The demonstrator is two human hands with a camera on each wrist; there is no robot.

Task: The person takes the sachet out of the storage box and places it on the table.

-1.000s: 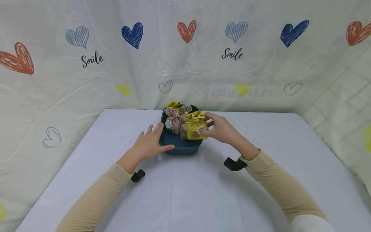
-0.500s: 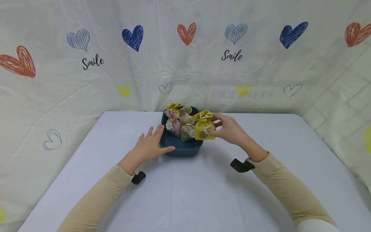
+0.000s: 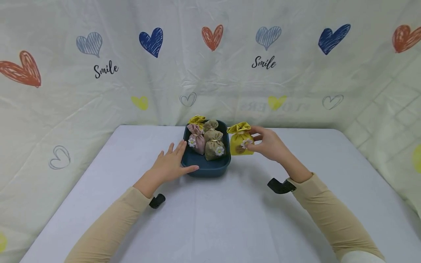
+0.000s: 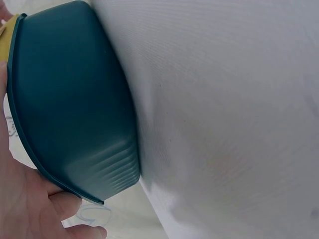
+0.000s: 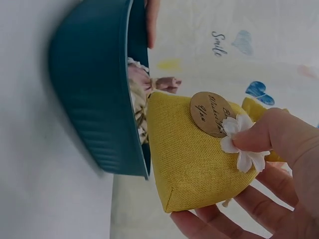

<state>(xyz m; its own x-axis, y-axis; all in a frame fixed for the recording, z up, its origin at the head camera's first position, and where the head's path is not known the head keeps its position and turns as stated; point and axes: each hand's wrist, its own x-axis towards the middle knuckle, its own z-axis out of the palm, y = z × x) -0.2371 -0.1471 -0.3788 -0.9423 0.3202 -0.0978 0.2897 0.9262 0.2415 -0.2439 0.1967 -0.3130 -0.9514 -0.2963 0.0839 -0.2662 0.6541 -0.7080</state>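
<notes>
My right hand (image 3: 268, 144) pinches a yellow drawstring pouch (image 3: 239, 142) just right of the dark teal basin (image 3: 207, 171). In the right wrist view the thumb presses on the white flower of the yellow pouch (image 5: 184, 154), beside a round brown tag (image 5: 209, 113), and the fingers are behind it. My left hand (image 3: 167, 164) rests with fingers spread against the basin's left rim; the left wrist view shows its fingers along the rim. Inside the basin stand a pink pouch (image 3: 197, 142), a brown pouch (image 3: 214, 146) with a white flower, another brown pouch (image 3: 210, 126) and a yellow one (image 3: 196, 120).
A white-covered table (image 3: 210, 219) carries the basin near its back edge. Behind it hangs a pale curtain (image 3: 230, 80) printed with hearts and "Smile". Small black wrist cameras sit at both cuffs.
My right hand has carried the yellow pouch rightward, from over the basin to outside its right rim, uncovering the front brown pouch. The left hand stays at the rim.
</notes>
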